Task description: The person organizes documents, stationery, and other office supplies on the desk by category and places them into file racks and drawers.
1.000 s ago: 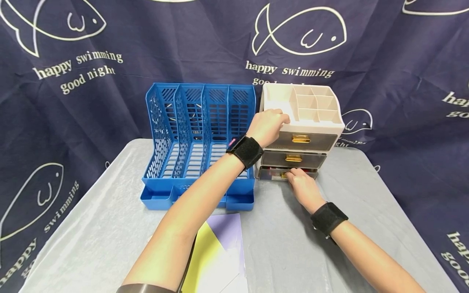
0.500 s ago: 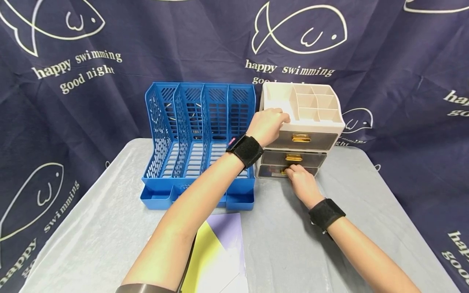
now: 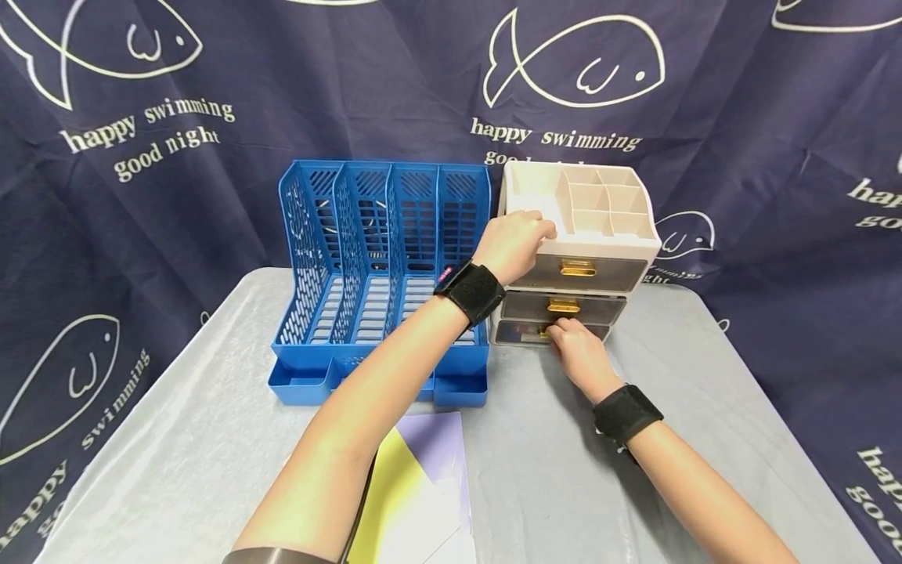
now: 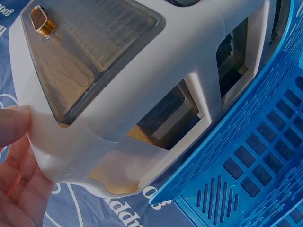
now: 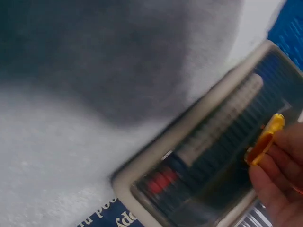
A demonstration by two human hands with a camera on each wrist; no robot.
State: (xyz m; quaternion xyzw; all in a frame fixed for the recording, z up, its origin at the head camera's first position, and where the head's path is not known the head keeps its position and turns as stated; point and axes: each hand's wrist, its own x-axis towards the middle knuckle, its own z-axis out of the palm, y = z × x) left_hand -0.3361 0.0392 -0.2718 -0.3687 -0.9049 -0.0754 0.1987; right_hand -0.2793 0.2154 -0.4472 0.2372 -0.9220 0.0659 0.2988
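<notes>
A white desk organiser (image 3: 606, 211) with three smoky drawers and gold handles stands at the back of the table. My left hand (image 3: 543, 229) grips its top front-left corner, fingers curled over the rim. In the left wrist view the organiser (image 4: 142, 80) fills the frame, with my thumb (image 4: 12, 125) against its edge. My right hand (image 3: 554, 334) pinches the gold handle (image 5: 265, 139) of the bottom drawer (image 5: 213, 156), which sits nearly flush with the frame. Red and dark items show through the drawer's front.
A blue four-slot file rack (image 3: 380, 266) stands against the organiser's left side. Yellow, purple and white sheets (image 3: 423, 486) lie at the near edge under my left forearm. The grey table (image 3: 176, 439) is backed by a dark fish-print curtain (image 3: 775, 117).
The bottom drawer stood slightly out a second ago and has slid back in, my right hand moving with it toward the organiser. The left hand has stayed in place.
</notes>
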